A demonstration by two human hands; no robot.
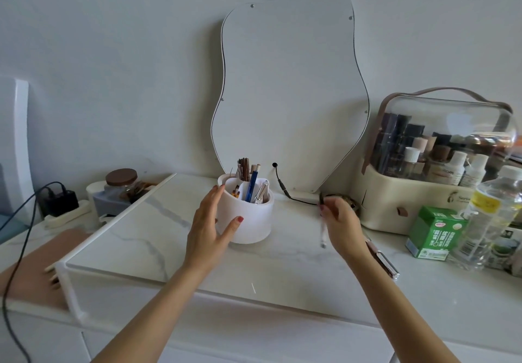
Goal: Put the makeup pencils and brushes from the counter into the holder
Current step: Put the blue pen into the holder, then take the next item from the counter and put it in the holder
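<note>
White marble-patterned counter [147,238] carries, from largest to smallest: a wavy-edged white mirror panel [285,88] leaning on the wall; a cream cosmetics case with clear domed lid [435,165] at the right; and a white cylindrical divided holder [251,216] standing upright in front of the panel, already containing several pencils and pens that point upward. The left hand [209,224] lies against the holder's near-left wall with fingers straight and relaxed, thumb at the front, apparently to steady it for loading. The right hand [340,221], just to the right of the holder, has its fingers curled around 1 slim pale makeup pencil [323,234]; its long axis runs nearly vertical in the view, dark tip away from the person, pale end toward them. A second, metallic-capped brown makeup pencil [382,261] lies on the counter beside the right wrist, angled toward the near right.
</note>
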